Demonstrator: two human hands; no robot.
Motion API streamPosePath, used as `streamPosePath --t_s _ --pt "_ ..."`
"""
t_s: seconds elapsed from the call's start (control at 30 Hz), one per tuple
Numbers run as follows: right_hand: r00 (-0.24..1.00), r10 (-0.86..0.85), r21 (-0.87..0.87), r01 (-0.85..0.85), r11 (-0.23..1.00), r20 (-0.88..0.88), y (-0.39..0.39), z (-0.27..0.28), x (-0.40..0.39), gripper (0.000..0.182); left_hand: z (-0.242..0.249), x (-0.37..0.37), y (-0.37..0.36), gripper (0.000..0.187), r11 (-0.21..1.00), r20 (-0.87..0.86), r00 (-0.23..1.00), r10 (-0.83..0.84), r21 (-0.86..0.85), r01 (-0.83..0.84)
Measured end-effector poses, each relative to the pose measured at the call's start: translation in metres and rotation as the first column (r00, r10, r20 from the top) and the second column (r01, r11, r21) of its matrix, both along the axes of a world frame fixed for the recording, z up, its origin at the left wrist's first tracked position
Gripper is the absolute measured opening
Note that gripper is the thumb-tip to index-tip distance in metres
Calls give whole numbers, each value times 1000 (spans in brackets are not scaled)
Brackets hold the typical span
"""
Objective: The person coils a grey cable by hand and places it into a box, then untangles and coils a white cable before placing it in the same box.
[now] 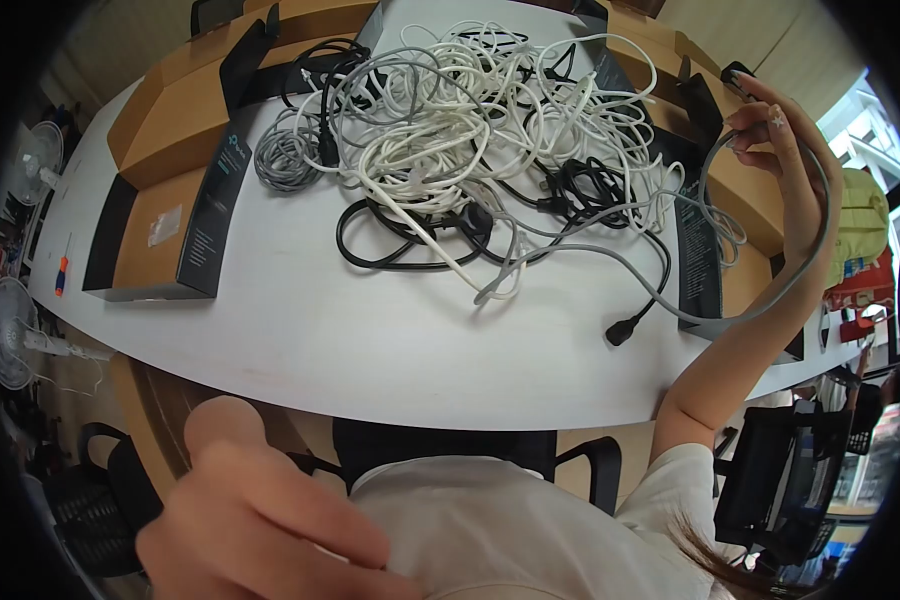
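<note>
On the right, my right hand is raised over an open box, its bent fingers closed on a grey cable. The cable loops beside the wrist and forearm and runs back left to the table. A big tangle of white cables covers the table's far middle, mixed with black cords. One black plug lies at its near right. Low on the left, my left hand is close to the camera and blurred, fingers curled before my shirt. What it may hold is hidden.
An open black-and-brown box stands on the left of the white table, a small clear bag inside. Another open box is on the right. A screwdriver lies far left. A black chair is at the near edge.
</note>
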State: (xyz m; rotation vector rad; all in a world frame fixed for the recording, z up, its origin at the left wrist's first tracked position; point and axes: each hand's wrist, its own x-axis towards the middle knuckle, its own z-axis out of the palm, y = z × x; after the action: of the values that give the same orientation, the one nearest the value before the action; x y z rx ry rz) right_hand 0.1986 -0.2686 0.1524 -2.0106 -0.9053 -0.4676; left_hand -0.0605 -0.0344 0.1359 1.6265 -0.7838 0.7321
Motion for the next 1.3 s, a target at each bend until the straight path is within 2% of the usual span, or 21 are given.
streamPosePath --t_s 0.07,0.13,0.17,0.23,0.3,0.33,0.37,0.43,0.47,0.5,0.57,0.63,0.73,0.77,0.8,0.93,0.97,1.07,1.1,1.27,1.3 --pt "1000 1 7 -1 1000 4 0 1 2 31 -2 19 13 15 968 158 959 -236 127 217" --pt "1000 -18 29 18 999 12 -1 -1 5 30 2 20 18 15 942 149 950 -273 244 232" --pt "1000 -6 50 5 999 29 -1 -1 6 29 9 10 13 15 949 82 981 -178 279 149" --pt "998 22 87 -27 996 54 1 -2 6 29 2 9 12 10 964 142 984 -112 256 72" --pt "997 12 70 -17 997 78 -2 0 6 40 -27 24 17 14 984 389 908 -158 143 110" --pt "995 56 105 -64 992 79 -9 0 12 46 -28 22 24 13 966 224 967 -121 249 63" --pt "992 98 141 -109 984 84 -15 1 17 53 -28 20 30 15 926 70 996 -52 376 22" --pt "995 16 232 -38 972 97 -24 2 21 65 -43 44 27 23 849 -13 989 146 514 -119" --pt "992 9 268 -42 963 124 -27 6 20 64 -57 61 21 28 764 40 962 270 600 -239" --pt "989 1 301 -47 952 150 -29 9 18 63 -66 70 21 30 571 150 926 347 749 -336" --pt "972 -131 407 41 912 196 -28 11 10 58 -89 84 31 35 342 256 891 376 855 -390" --pt "932 -263 524 100 846 248 -23 14 2 55 -109 92 55 38 337 228 910 346 875 -348" --pt "933 -250 623 37 781 259 -61 23 21 47 -108 80 65 36 364 54 864 501 893 -266" --pt "927 -338 704 131 698 163 -66 25 20 45 -105 78 67 33 397 33 874 484 883 -253" --pt "960 -11 779 -222 587 281 -70 22 17 44 -102 76 70 31 429 12 883 470 871 -240" --pt "969 -45 828 -184 530 245 -105 22 35 52 -102 60 97 24 527 -41 882 470 815 -243" --pt "973 -103 852 -126 508 205 -111 21 38 52 -104 55 106 24 614 -134 873 470 760 -214" --pt "970 -163 816 -55 575 180 -116 16 45 55 -110 43 134 32 858 -386 844 372 490 -154" --pt "973 -148 775 -47 630 178 -111 14 44 55 -115 43 141 33 890 -373 856 357 413 -192" --pt "981 -81 500 -18 866 175 -76 15 31 55 -123 48 149 34 924 -332 869 368 27 -381" --pt "977 41 570 -157 807 211 -61 9 42 51 -122 49 150 34 908 -330 861 388 -24 -418"
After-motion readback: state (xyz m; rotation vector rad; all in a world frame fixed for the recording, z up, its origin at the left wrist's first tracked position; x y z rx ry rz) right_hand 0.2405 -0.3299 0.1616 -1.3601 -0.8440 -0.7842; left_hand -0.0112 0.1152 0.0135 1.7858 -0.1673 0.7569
